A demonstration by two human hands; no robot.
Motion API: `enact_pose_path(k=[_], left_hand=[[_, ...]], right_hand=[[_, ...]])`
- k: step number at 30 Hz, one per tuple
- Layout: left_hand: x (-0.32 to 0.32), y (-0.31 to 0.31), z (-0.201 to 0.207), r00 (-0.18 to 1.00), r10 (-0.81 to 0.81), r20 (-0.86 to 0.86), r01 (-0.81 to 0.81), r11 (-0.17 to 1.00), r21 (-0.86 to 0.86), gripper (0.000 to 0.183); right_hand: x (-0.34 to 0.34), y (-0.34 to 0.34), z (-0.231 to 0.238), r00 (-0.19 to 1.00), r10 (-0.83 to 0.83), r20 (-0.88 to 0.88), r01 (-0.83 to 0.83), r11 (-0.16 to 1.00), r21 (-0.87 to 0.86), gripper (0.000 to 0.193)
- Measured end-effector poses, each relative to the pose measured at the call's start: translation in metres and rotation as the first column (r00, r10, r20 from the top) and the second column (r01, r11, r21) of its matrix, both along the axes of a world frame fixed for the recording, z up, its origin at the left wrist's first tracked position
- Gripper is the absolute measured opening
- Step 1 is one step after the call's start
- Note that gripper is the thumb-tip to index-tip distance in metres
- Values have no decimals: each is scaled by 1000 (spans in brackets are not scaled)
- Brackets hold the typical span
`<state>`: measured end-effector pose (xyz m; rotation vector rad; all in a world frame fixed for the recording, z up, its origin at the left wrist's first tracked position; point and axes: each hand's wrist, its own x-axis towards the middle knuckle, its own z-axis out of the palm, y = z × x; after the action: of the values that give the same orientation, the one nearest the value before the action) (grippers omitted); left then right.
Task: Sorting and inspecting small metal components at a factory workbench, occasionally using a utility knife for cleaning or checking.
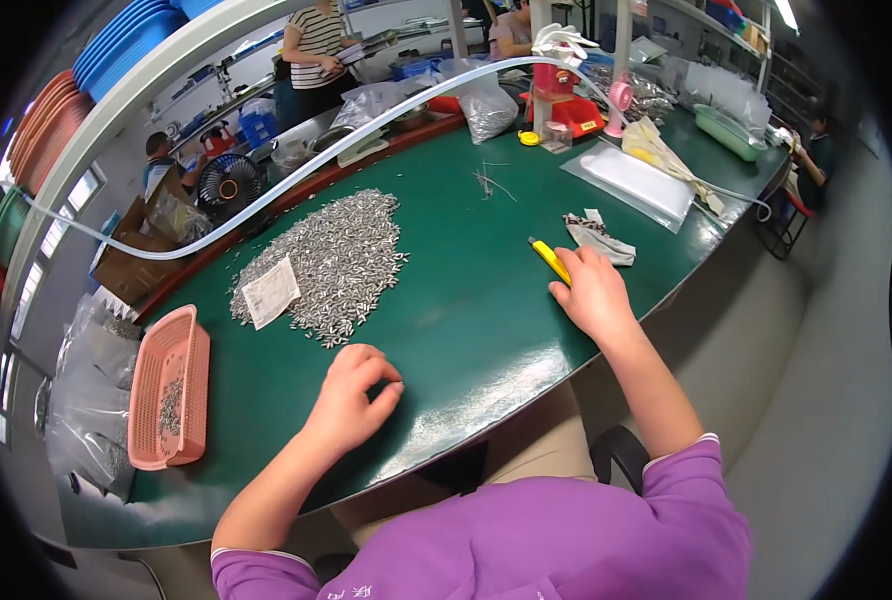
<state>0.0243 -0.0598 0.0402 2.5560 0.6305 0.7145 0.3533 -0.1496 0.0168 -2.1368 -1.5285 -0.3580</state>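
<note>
My right hand [596, 290] rests at the right part of the green table, fingers closed on a yellow utility knife [546, 257] that points away to the left. Just beyond it lies a crumpled pale bag [606, 243] with dark small bits at its top. My left hand [354, 396] hovers over the table's near side, its fingers curled and thumb near the index finger; anything inside is hidden or too small to make out. Ahead of that hand spreads a big heap of small silvery metal pieces [341, 260], with a white paper slip [271, 292] lying on it.
A pink plastic basket [198, 390] with some pieces stands left, beside filled clear bags [91, 400]. A pale hose [366, 130] arches over the table [466, 300]. Flat plastic bags [631, 180], a glove and a green tray [726, 133] lie at the far right. Other people work beyond.
</note>
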Motion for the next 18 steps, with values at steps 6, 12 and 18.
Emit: enact_pose_path(k=[6,12,18], left_hand=[[28,-7,-13,993,-57,-98,61,998,32,12],[31,-11,-17,993,2,-120,-4,1000,-13,11],[41,-8,-25,997,-12,-77,14,1000,22,13]], right_hand=[[15,-5,-23,1000,1,0,-1,991,133,28],[-11,-33,1,843,193,-502,-50,957,284,25],[-49,-95,2,333,378,-864,-274,915,295,31]])
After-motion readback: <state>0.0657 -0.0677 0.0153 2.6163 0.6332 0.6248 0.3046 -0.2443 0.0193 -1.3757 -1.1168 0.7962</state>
